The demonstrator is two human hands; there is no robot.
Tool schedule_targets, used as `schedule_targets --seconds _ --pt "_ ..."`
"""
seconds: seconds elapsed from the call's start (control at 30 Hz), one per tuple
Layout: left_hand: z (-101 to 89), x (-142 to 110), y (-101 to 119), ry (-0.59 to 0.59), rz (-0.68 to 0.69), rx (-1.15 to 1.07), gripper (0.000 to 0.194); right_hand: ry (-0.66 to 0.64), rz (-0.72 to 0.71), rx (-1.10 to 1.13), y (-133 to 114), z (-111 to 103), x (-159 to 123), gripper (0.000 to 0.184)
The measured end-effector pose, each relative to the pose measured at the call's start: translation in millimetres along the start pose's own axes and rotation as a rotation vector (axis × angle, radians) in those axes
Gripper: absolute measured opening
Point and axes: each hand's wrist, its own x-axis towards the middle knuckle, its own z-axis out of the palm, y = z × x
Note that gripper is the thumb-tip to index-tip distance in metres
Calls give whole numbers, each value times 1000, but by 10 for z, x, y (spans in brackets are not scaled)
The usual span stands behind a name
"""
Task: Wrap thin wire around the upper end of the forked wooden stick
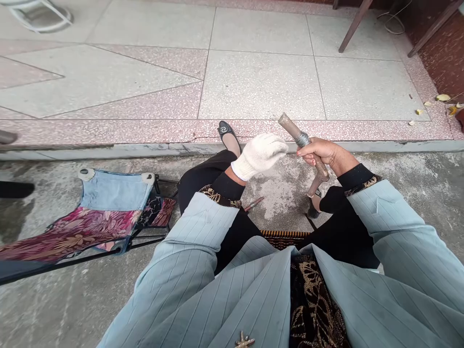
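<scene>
My right hand [323,151], bare, is wrapped round a crooked wooden stick [289,124]. The stick slants up to the left, and its lower part bends below my fist. Just above my thumb, several turns of thin grey wire [303,139] are wound tightly round the wood. My left hand [261,153] wears a white knitted glove and is held close to the left of the stick, apart from it. Its fingers are curled together; whatever they may hold is too small to make out. On the concrete between my feet lies a slim reddish tool [253,204], partly hidden by my leg.
A folding chair [108,191] with denim and floral cloth stands at my left. Ahead, a low step edge [152,151] leads up to a tiled floor [261,87]. Wooden legs [355,26] and yellow leaves [442,97] are at the upper right. A woven seat edge [286,237] shows beneath me.
</scene>
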Motion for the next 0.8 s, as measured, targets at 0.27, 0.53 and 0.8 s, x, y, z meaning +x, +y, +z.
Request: schedule_targets --seconds 0.27,0.53,0.8 --pt "153 -30 241 162 -480 -522 14 267 -91 -64 -22 83 36 26" --pt "277 58 389 340 -863 -1616 7 359 -121 -120 -38 128 67 21" --pt "270 39 359 294 -823 -1603 10 125 -56 67 38 -10 88 25"
